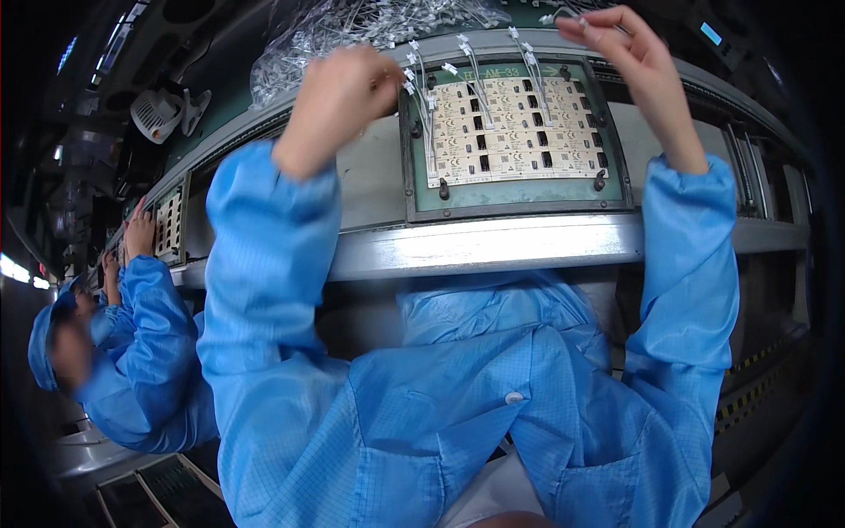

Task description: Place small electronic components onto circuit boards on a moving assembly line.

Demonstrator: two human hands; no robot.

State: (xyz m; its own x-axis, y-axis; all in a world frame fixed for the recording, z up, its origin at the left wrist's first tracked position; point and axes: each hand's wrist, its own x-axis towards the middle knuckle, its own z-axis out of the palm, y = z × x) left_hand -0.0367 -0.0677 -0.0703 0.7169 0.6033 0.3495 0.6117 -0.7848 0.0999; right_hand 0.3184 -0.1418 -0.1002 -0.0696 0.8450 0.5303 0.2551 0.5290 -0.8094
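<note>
In the head view, yellowish lettering (503,74) runs along the top of the green fixture (519,197), and fine print dots the cream circuit-board panel (510,164) lying in it. The left hand (339,99) curls its fingers beside white connectors (431,103) at the panel's upper left, too blurred to tell their hold; the right hand (635,57) pinches a thin wire (568,14) in nearly closed fingers past the upper right corner.

Glare whitens the metal rail (519,240) between dark, bent edges
</note>
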